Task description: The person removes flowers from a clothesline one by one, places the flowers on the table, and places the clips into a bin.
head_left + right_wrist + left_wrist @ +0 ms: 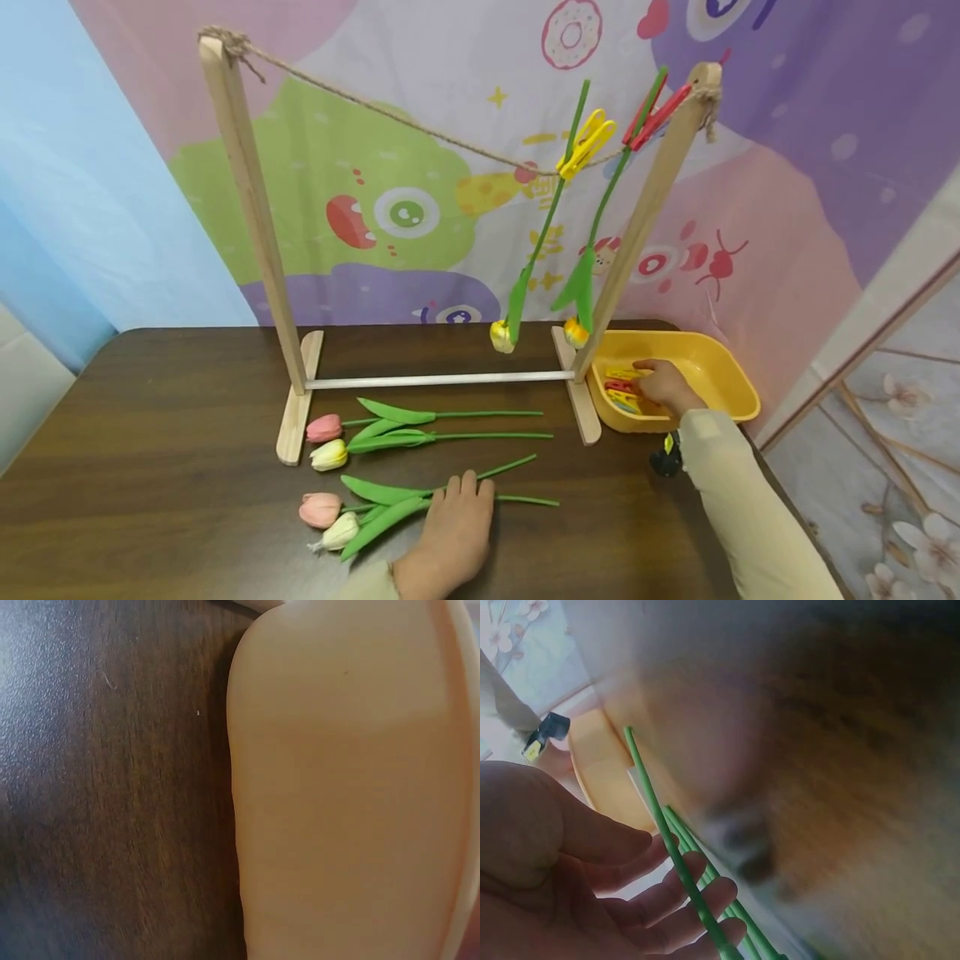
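Note:
My left hand (457, 529) rests over the stems of a pink tulip (320, 510) and a pale yellow tulip (341, 532) on the table. In the left wrist view, a green stem (660, 814) runs across its loosely bent fingers (718, 892). My right hand (663, 387) reaches into a yellow basin (720, 371), at a few coloured clothespins (622, 392); its fingertips are partly hidden there. Two yellow-orange tulips hang head down from a twine line (390, 112), one by a yellow clothespin (587, 146), the other by a red clothespin (656, 118).
A wooden frame (251, 200) with a white crossbar (442, 381) stands on the brown table (165, 467). Another pink tulip (324, 428) and yellow tulip (328, 455) lie in front of the bar. Behind is a printed cloth (420, 50); the basin sits by the frame's right foot.

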Tool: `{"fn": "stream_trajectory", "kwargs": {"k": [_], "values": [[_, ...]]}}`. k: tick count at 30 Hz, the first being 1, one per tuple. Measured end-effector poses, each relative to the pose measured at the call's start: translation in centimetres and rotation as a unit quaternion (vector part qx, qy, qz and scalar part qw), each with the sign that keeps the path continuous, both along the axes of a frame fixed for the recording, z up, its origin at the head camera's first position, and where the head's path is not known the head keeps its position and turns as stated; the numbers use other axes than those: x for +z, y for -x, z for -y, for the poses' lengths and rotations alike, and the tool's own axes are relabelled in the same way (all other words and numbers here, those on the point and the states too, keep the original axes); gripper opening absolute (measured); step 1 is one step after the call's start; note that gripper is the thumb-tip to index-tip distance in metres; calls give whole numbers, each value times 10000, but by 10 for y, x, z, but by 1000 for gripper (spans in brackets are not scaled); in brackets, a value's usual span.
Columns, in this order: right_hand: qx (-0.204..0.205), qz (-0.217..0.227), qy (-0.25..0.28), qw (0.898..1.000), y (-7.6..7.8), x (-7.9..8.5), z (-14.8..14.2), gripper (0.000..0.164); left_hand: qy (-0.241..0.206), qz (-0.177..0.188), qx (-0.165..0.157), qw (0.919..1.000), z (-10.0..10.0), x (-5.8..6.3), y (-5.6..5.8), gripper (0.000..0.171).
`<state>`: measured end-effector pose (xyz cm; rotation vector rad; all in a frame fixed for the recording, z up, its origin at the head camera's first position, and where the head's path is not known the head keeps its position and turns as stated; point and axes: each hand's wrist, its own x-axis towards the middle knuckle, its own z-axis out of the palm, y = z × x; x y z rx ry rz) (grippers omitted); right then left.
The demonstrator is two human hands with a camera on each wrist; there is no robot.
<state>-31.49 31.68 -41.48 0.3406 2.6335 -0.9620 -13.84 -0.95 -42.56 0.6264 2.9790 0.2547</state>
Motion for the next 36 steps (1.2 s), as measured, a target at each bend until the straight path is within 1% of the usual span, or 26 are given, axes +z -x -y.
{"fn": "stream_trajectory", "kwargs": {"k": [2,4,6,8,11,13,15,18,21,23,26,28,29,31,32,36], "values": [[-145,-79,104,9998,-1,4,-1,49,4,15,-28,10000,1,2,2,32],[-156,-225,159,9995,-3,8,-1,48,16,35,-48,10000,2,3,4,31],[-65,-396,18,9992,-6,16,0,47,-15,55,-83,9999,3,5,6,33],[3,-540,-129,9985,-10,25,2,46,-51,-10,-145,9999,4,7,9,34],[4,-709,-257,9971,-14,40,4,45,-247,-269,-241,9990,6,14,14,33],[-26,-911,-228,9956,-17,49,6,44,-450,-553,-290,9970,7,20,19,31],[-68,-1245,-245,9919,-19,59,8,44,-745,-901,-312,9926,9,26,25,28],[-242,-1924,-221,9808,-23,77,14,47,-1273,-1290,-312,9829,11,40,34,20],[-510,-2674,7,9622,-29,99,22,47,-1832,-1549,-292,9704,12,57,45,17],[-677,-3160,461,9452,-33,116,30,44,-2161,-1707,-282,9609,14,71,52,17],[-707,-3915,1199,9096,-40,141,42,31,-2570,-1983,-288,9454,15,92,65,18],[-575,-4352,1715,8820,-44,158,51,20,-2874,-2064,-318,9348,14,107,74,19],[-484,-4519,1874,8708,-47,167,55,15,-3016,-2087,-329,9297,14,114,79,20],[-277,-4778,2107,8524,-51,185,65,8,-3289,-2058,-346,9210,12,129,88,22],[-172,-4859,2163,8467,-53,194,70,7,-3423,-2002,-352,9174,11,135,93,23],[360,-4972,2410,8327,-61,228,91,10,-3865,-1741,-322,9051,3,159,108,27]]}}
